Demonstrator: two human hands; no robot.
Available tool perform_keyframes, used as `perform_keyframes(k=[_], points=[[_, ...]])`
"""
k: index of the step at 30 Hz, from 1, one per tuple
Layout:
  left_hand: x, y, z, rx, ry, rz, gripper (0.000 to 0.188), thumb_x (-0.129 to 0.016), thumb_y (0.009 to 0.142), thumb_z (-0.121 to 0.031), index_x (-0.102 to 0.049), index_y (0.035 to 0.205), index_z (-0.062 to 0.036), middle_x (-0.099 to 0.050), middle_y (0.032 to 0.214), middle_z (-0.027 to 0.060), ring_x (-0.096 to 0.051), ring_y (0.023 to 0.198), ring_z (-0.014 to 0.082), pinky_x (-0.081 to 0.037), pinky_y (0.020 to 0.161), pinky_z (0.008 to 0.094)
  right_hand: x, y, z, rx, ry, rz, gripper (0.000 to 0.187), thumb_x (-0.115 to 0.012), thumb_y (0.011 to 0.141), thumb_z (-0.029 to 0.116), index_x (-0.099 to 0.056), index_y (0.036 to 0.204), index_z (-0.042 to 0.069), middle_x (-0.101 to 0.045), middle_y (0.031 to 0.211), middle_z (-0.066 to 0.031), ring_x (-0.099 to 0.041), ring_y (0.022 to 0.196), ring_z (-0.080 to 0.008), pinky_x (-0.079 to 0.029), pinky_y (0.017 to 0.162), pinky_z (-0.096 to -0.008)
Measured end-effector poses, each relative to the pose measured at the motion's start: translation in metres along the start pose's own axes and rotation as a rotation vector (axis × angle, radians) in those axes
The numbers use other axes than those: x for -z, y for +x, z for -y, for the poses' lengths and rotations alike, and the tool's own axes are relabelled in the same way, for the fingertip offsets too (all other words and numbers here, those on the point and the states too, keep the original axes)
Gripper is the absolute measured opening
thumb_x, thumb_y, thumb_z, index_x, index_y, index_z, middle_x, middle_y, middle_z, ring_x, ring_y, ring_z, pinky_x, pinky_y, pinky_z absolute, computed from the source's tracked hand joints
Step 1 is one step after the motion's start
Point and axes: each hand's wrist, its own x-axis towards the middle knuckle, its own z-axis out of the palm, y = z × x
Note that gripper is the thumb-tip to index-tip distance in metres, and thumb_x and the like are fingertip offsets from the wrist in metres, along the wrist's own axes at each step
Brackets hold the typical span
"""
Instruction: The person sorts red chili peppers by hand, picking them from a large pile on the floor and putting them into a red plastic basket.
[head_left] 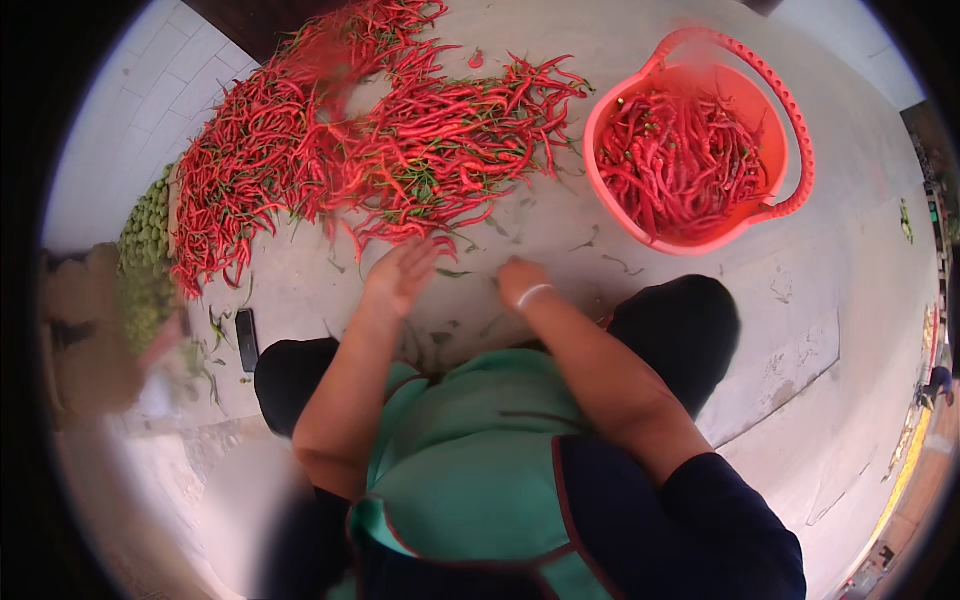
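My left hand (pixel 403 272) is at the near edge of a big pile of long red chili peppers (pixel 430 135). A curved red chili pepper (pixel 446 248) sticks out at its fingertips, which look closed on it. To the right, apart from it, my right hand (pixel 522 281) is closed, with a white band at the wrist. Whatever its fingers may hold is hidden. Beyond it at the right stands a red plastic bucket (pixel 668 244) with a raised handle, holding many red chili peppers (pixel 680 160).
Green stems and leaf bits (pixel 440 335) litter the floor between my knees. A black phone (pixel 247 340) lies by my left knee. Green produce (pixel 148 225) is heaped at the far left. A few green pieces (pixel 906 221) lie far right.
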Motion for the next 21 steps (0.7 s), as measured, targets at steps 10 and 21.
perform_keyframes(k=[10, 21], points=[[0.051, 0.03, 0.017, -0.003, -0.16, -0.121, 0.032, -0.047, 0.086, -0.019, -0.046, 0.115, -0.0048, -0.052, 0.118, 0.0069, -0.048, 0.11, 0.0201, -0.032, 0.095, 0.0354, 0.007, 0.101, 0.054, 0.026, 0.016, -0.204, 0.022, -0.056, 0.078, 0.025, -0.056, 0.092, 0.007, -0.058, 0.093, -0.0133, -0.058, 0.087, -0.0289, -0.047, 0.074, -0.0395], [0.013, 0.017, 0.01, -0.043, -0.261, 0.149, 0.023, -0.052, 0.088, -0.021, -0.054, 0.102, -0.0033, -0.06, 0.096, 0.0099, -0.057, 0.092, 0.02, -0.045, 0.076, 0.0303, 0.051, -0.01, 0.081, 0.318, 0.202, -0.283, 0.019, -0.052, 0.082, 0.024, -0.054, 0.079, 0.005, -0.058, 0.078, -0.0137, -0.056, 0.075, -0.0323, -0.044, 0.065, -0.0419]])
